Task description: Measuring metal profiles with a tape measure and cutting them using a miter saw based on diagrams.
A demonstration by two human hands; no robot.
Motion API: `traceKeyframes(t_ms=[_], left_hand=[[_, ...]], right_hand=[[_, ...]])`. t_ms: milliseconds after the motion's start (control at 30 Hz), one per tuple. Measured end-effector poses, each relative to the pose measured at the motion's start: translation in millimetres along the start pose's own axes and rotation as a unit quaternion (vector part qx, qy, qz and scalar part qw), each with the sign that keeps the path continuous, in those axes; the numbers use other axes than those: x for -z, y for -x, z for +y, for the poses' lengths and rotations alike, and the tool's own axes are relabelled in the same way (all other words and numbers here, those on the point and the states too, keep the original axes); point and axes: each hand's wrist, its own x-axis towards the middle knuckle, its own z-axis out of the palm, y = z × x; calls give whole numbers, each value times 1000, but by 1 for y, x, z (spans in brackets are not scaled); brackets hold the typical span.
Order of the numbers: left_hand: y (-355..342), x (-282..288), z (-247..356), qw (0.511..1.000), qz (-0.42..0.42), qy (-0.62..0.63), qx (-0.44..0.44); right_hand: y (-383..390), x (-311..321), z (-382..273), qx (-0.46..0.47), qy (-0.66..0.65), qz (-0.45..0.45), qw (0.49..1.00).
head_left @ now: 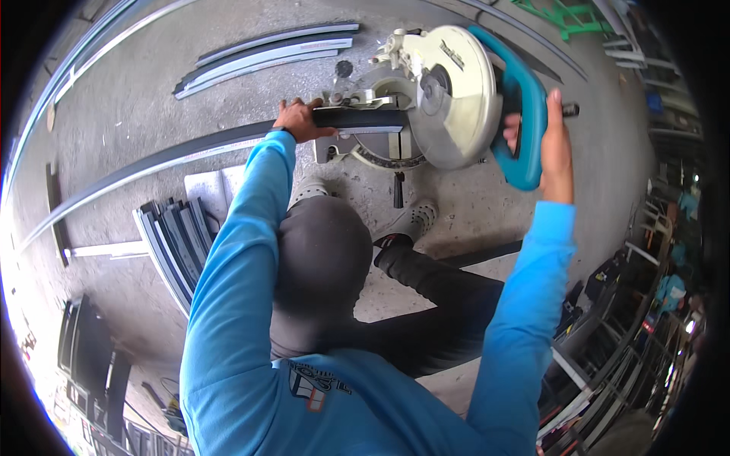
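A miter saw [450,83] with a cream blade guard and a teal handle [525,91] stands on the floor in front of me. My right hand [557,152] is closed round that handle, its fingertips showing through the opening. A long dark metal profile [182,154] with a pale strip along its side runs in from the left and lies on the saw's base. My left hand [300,120] presses and grips it at the left end of the base, fingers over the far edge. The profile's right end reaches close to the blade guard, which hides the blade's contact area.
Several shorter profiles [270,57] lie on the concrete beyond the saw. A stack of dark profiles [176,239] rests to my left. My feet [418,220] are close to the saw's near side. Metal racks [646,304] line the right; a green stand [566,15] is far right.
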Motion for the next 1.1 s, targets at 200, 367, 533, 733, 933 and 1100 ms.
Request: traceKeyframes(t_ms=[200,367,533,733,933,1100], left_hand=[[-6,1,2,999,-31,15,6],[-11,-8,-9,995,-8,102,-18],[-13,-9,-10,989,16,138,-46],[-15,-19,-13,994,7,108,-29],[-24,-24,-25,994,-55,87,44],[-12,-29,1,992,106,-34,53]], right_hand=[[-63,43,73,106,-211,216,947],[-123,0,264,-131,-263,344,892],[-174,-38,349,-225,-350,280,865],[-212,12,377,-188,-392,177,883],[-113,240,335,-206,-1,176,963],[92,305,413,-178,219,362,889]])
